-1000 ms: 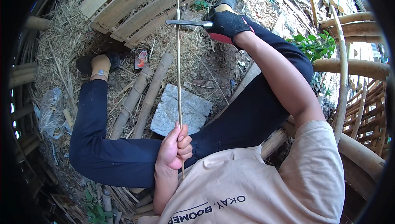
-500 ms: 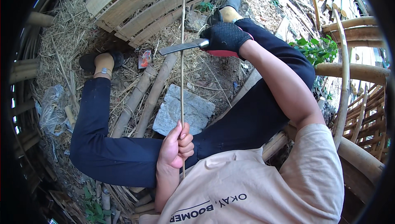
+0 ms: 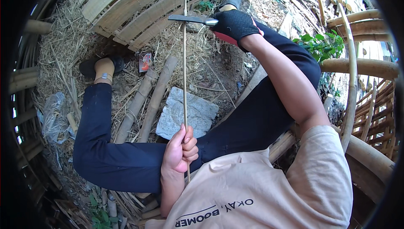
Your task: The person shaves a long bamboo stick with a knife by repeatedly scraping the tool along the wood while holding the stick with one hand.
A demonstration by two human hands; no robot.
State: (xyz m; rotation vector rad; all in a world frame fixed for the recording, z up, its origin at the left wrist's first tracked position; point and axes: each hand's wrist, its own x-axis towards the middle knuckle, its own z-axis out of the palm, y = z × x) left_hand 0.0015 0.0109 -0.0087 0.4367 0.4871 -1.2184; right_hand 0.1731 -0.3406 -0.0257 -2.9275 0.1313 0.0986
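A long thin bamboo strip runs from my lap away past the wooden slats. My bare left hand is closed in a fist around its near end, just above my thigh. In a black glove with red on its underside, my right hand grips the handle of a knife. The knife's flat blade points left and lies across the strip, well beyond my left hand. Most of the handle is hidden in the glove. Below the strip sits a grey stone block on the ground.
A slatted wooden panel stands at the far left. Two bamboo poles lie between my legs on straw-strewn soil. A crumpled plastic bag is at the left. Bamboo rails and a leafy green plant are on the right.
My right hand and the knife have moved farther away along the strip, toward the wooden panel. My left hand keeps its grip in nearly the same place.
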